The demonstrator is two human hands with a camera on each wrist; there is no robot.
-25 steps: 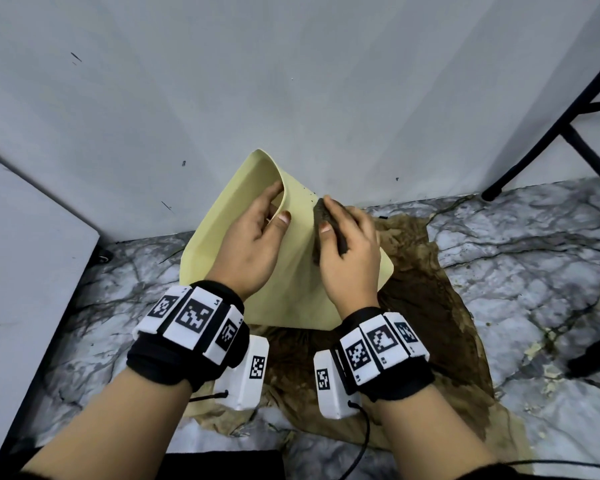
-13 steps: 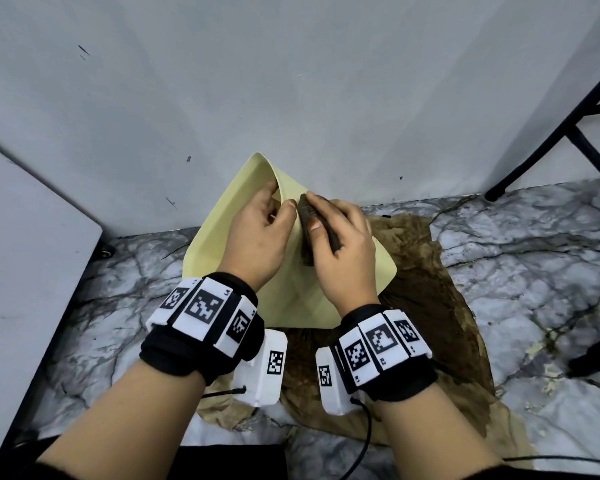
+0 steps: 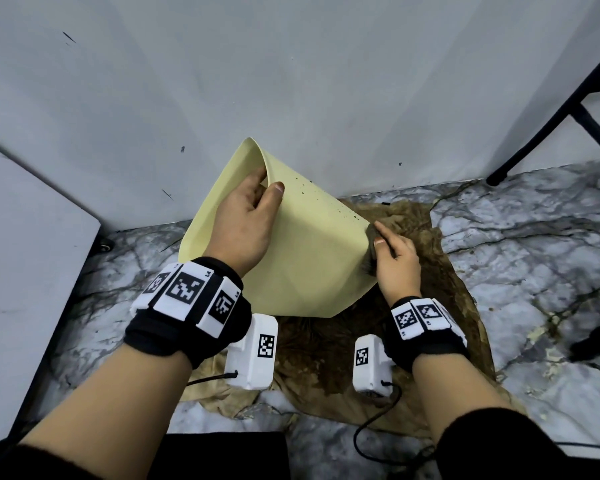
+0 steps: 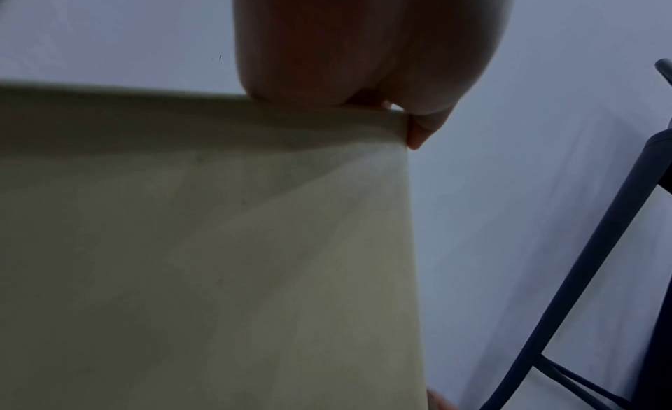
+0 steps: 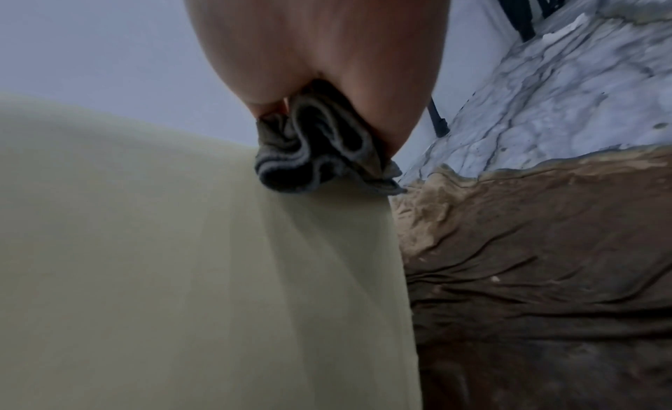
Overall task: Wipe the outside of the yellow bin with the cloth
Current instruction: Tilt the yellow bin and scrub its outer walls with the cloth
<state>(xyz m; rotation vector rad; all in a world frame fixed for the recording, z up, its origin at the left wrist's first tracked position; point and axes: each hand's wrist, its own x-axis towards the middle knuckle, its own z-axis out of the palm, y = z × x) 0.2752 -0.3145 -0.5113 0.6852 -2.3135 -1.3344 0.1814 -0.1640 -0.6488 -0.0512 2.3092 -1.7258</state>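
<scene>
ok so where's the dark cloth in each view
Head: cloth right of centre, at the yellow bin's right edge, held by the right hand.
Left wrist: not in it.
Right wrist: cloth upper centre, bunched under the hand.
Shared landmark: the bin's yellow wall.

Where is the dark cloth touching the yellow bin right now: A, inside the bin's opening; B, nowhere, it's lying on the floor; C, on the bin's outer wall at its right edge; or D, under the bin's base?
C: the right hand presses the bunched dark cloth onto the outer wall of the yellow bin at its right edge, while the left hand grips the rim.
</scene>
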